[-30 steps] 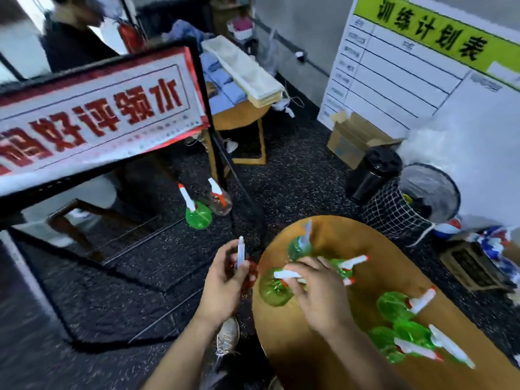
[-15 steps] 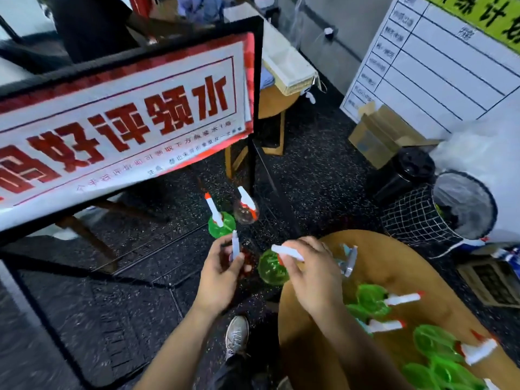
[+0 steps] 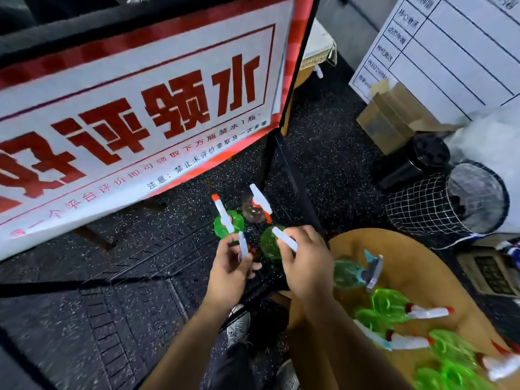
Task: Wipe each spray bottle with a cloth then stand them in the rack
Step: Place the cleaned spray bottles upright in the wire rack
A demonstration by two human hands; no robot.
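My left hand (image 3: 229, 270) grips a small spray bottle (image 3: 242, 246) by its white head; its body is mostly hidden behind my fingers. My right hand (image 3: 308, 260) grips a green spray bottle (image 3: 268, 243) by its white trigger head. Both are held over the black wire rack (image 3: 168, 249). On the rack shelf stand a green bottle (image 3: 225, 222) and a clear bottle (image 3: 257, 208), both with white and orange heads. Several green spray bottles (image 3: 389, 304) lie on the wooden table (image 3: 422, 271) at the right. No cloth is visible.
A big red-and-white sign (image 3: 135, 114) hangs on the rack's top, just above the shelf. A mesh bin (image 3: 422, 206), a black bin (image 3: 422, 156), a cardboard box (image 3: 391, 116) and a whiteboard (image 3: 455, 52) stand at the right. My shoes (image 3: 239, 325) show below.
Both hands have carried their bottles leftward off the table toward the two bottles standing on the rack shelf. My view has swung closer to the rack.
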